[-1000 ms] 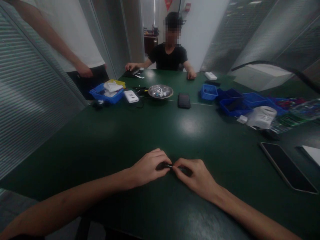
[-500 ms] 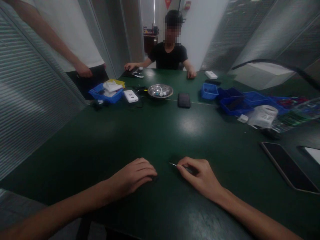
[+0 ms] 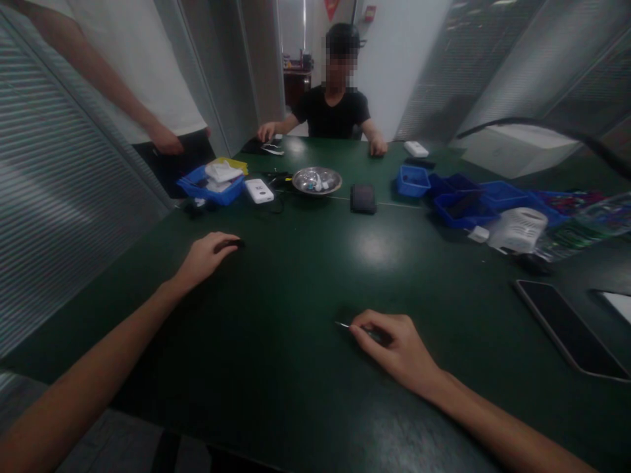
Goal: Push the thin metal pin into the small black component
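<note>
My left hand (image 3: 208,255) is over the left part of the green table (image 3: 276,282), closed on a small dark object (image 3: 237,243). Only its end shows past my fingertips, so I cannot tell its kind. My right hand (image 3: 389,338) rests on the table, right of centre. Between its thumb and fingers is a slim tool with a shiny metal tip (image 3: 343,324) pointing left and a dark handle mostly hidden in the palm; it looks like a small screwdriver. The two hands are well apart.
A metal bowl (image 3: 317,180) with small items, a black square object (image 3: 363,198) and a white device (image 3: 259,191) stand farther back. Blue bins (image 3: 414,182) line the right, near a phone (image 3: 572,328). A person (image 3: 335,108) sits opposite; another (image 3: 142,79) stands at left.
My left hand has moved forward and left, away from my right hand, with the small dark object. My right hand has stayed put. The seated person's hand at left has shifted slightly.
</note>
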A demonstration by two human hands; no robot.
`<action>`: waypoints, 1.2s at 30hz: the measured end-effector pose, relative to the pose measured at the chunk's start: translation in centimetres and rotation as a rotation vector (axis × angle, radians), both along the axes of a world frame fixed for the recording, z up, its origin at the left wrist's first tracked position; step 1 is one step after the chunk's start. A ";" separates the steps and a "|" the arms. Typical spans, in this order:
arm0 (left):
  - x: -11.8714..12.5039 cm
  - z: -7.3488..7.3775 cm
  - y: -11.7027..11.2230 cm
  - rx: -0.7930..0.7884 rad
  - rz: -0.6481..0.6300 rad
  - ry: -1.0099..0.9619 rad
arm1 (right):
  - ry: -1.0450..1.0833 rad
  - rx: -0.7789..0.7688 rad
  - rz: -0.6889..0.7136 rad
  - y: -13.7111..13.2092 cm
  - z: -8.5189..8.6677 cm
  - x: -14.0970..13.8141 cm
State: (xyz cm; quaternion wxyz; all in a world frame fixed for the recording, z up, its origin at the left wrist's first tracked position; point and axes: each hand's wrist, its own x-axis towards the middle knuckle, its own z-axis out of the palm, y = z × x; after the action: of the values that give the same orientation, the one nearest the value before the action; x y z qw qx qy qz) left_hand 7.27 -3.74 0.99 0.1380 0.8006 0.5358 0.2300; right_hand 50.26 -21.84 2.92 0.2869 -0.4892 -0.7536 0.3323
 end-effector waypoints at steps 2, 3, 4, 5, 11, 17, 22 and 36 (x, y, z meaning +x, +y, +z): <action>-0.5 -0.3 0.2 0.035 0.004 -0.027 | 0.000 -0.005 0.003 0.0 0.0 0.0; -0.8 -0.5 0.2 0.061 0.027 -0.047 | 0.000 -0.008 0.004 0.0 0.0 0.0; -1.2 -0.7 0.3 0.090 0.071 -0.063 | 0.001 -0.010 0.005 0.0 0.0 -0.1; -1.7 -0.9 0.4 0.119 0.128 -0.067 | 0.002 -0.010 0.006 0.0 0.0 -0.1; -4.4 -1.9 1.3 0.164 0.222 0.086 | 0.002 0.002 0.001 -0.1 -0.3 -0.1; -3.0 -0.7 0.5 0.264 0.035 0.267 | 0.000 -0.009 0.001 -0.1 -0.3 0.0; -1.7 -0.3 0.4 0.246 -0.073 0.310 | -0.009 0.007 -0.001 -0.1 -0.3 0.0; -3.4 0.5 -0.3 0.195 0.408 -0.112 | -0.007 -0.006 0.020 -0.2 -0.3 0.0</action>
State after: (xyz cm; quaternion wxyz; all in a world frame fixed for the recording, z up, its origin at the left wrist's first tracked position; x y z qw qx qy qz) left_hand 3.85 -4.09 1.45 0.0404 0.6711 0.6534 0.3479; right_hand 50.27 -22.02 2.57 0.2795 -0.4834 -0.7585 0.3361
